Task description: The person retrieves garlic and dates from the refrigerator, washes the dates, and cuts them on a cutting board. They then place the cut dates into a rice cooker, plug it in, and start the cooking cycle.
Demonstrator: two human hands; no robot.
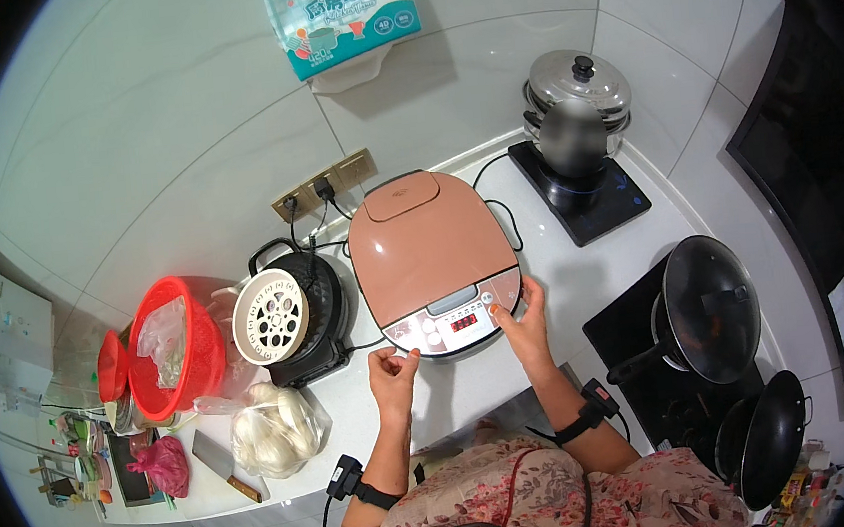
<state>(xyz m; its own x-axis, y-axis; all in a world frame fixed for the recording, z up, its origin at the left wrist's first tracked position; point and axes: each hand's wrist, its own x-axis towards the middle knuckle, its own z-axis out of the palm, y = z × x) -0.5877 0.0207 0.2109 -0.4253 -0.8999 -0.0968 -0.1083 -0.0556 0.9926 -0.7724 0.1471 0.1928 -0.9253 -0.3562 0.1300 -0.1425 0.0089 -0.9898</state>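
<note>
A rice cooker point(431, 240) with a rose-coloured lid stands on the white counter before me. Its front control panel point(443, 328) has buttons and a lit red display. My right hand point(526, 330) is at the panel's right end, the thumb on or just over a button and the other fingers along the cooker's side. By the front left edge of the cooker is my left hand point(393, 379), fingers curled and thumb apart from them. It holds nothing, and whether it touches the rim I cannot tell.
Left of the cooker, a beige steamer tray point(271, 316) lies on a black electric pan point(324, 302). Further left are a red basket point(208, 357), a bag of white buns point(275, 431) and a cleaver point(221, 462). A lidded wok point(712, 309) and a steamer pot point(579, 84) stand right.
</note>
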